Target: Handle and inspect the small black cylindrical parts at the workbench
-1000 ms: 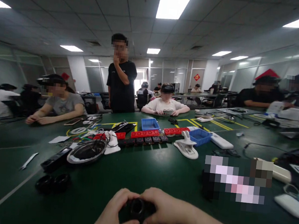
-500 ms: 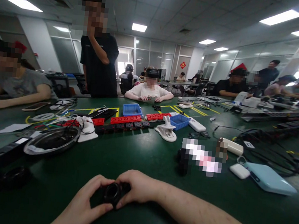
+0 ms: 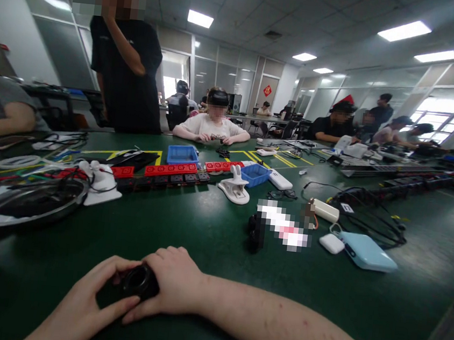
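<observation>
A black ring-shaped part (image 3: 140, 282) with a round opening on top is held between both hands, low over the green tabletop (image 3: 202, 248). My left hand (image 3: 94, 299) grips its left side, thumb in front and fingers behind. From the right, my right hand (image 3: 170, 283) wraps round it, with the thumb at the front and the fingers over the back edge. The fingertips of the two hands nearly meet. Farther off to the right, another black object (image 3: 255, 232) stands beside a blurred bright item (image 3: 282, 224).
A silver-rimmed round tray (image 3: 30, 206) lies at left, near red power strips (image 3: 170, 169). Beyond are a white clip stand (image 3: 235, 186) and blue bins (image 3: 182, 154). A light-blue case (image 3: 368, 252) sits at right. People sit and stand around the table.
The view has swung, so the table items sit farther left in the picture. My right hand has closed farther over the black part, whose opening is now tilted differently.
</observation>
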{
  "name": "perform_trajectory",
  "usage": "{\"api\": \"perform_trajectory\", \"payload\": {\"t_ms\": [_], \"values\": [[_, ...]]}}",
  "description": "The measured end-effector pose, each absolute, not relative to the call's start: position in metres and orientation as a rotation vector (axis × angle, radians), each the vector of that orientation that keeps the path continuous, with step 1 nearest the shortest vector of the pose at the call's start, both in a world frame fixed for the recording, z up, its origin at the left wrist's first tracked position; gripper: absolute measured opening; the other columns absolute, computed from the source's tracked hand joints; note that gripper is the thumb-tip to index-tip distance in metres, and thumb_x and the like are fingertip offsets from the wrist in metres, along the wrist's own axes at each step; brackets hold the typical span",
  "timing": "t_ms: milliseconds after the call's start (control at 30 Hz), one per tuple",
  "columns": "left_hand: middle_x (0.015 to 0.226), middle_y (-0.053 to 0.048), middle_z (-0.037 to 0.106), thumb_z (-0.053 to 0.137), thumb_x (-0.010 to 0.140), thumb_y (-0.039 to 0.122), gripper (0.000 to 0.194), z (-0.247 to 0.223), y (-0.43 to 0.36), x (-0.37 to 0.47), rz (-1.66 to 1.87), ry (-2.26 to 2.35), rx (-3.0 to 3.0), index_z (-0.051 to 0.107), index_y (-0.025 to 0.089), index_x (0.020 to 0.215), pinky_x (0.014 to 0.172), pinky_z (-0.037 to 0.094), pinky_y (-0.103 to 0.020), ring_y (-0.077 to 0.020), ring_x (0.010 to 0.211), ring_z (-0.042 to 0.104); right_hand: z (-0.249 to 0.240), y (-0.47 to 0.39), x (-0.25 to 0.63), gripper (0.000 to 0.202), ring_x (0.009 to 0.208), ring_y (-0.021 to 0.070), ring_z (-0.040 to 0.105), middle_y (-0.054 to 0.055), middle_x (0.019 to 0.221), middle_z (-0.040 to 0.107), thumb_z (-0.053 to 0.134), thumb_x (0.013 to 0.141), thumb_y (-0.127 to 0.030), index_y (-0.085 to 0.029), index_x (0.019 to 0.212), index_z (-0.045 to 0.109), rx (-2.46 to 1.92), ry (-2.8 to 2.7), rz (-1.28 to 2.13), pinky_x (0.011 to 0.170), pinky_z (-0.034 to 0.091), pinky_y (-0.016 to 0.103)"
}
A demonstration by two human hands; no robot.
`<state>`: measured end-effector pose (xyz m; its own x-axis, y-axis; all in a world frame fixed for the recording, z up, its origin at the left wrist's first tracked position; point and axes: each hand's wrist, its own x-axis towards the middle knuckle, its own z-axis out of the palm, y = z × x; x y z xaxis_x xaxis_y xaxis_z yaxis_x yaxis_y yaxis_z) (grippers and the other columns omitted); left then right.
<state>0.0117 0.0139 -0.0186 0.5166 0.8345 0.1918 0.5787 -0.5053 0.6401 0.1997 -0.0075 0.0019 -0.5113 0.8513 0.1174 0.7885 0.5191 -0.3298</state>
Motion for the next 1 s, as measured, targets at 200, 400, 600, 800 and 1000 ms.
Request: {"api": "perform_trajectory", "payload": {"t_ms": [200, 400, 600, 800, 1000], "values": [[0.094, -0.001, 0.065, 0.066, 0.064, 0.044, 0.037, -0.013, 0.015, 0.011, 0.640, 1.074, 2.239, 0.064, 0.027, 0.097, 0.072, 0.051, -0.028, -0.0247, 0.085, 0.059, 0.011, 0.007, 0.219, 0.047, 0.085, 0.0169, 0.056, 0.003, 0.092, 0.061, 0.063, 0.073, -0.045, -0.014, 0.106, 0.055, -1.069, -2.715, 0.621, 0.071, 0.042, 0.024], [0.094, -0.001, 0.065, 0.065, 0.064, 0.042, 0.036, -0.011, 0.009, 0.014, 0.707, 1.088, 2.172, 0.063, 0.027, 0.096, 0.072, 0.050, -0.027, -0.0250, 0.087, 0.058, 0.011, 0.008, 0.220, 0.039, 0.081, 0.0152, 0.054, 0.001, 0.087, 0.058, 0.064, 0.074, -0.041, -0.013, 0.100, 0.058, -1.054, -2.705, 0.649, 0.067, 0.040, 0.022], [0.091, -0.002, 0.065, 0.065, 0.066, 0.037, 0.034, -0.013, 0.015, 0.011, 0.596, 1.017, 2.209, 0.062, 0.025, 0.097, 0.070, 0.049, -0.028, -0.0242, 0.085, 0.059, 0.008, 0.006, 0.218, 0.038, 0.071, 0.0127, 0.051, -0.003, 0.076, 0.054, 0.068, 0.067, -0.045, -0.015, 0.088, 0.057, -1.119, -2.625, 0.658, 0.059, 0.038, 0.020], [0.083, 0.000, 0.061, 0.064, 0.065, 0.038, 0.031, -0.015, 0.006, 0.018, 0.746, 1.107, 2.147, 0.060, 0.022, 0.092, 0.068, 0.047, -0.028, -0.0230, 0.079, 0.057, 0.000, -0.002, 0.207, 0.052, 0.063, 0.0141, 0.051, -0.002, 0.070, 0.055, 0.066, 0.055, -0.064, -0.018, 0.078, 0.055, -1.337, -2.480, 0.506, 0.055, 0.039, 0.023], [0.088, -0.003, 0.059, 0.064, 0.069, 0.036, 0.030, -0.018, 0.008, 0.019, 0.696, 1.181, 2.177, 0.057, 0.021, 0.094, 0.072, 0.046, -0.032, -0.0242, 0.083, 0.055, -0.001, -0.012, 0.194, 0.063, 0.073, 0.0239, 0.057, 0.007, 0.079, 0.063, 0.062, 0.052, -0.070, -0.014, 0.081, 0.058, -1.560, -2.403, 0.241, 0.069, 0.044, 0.037]]}}
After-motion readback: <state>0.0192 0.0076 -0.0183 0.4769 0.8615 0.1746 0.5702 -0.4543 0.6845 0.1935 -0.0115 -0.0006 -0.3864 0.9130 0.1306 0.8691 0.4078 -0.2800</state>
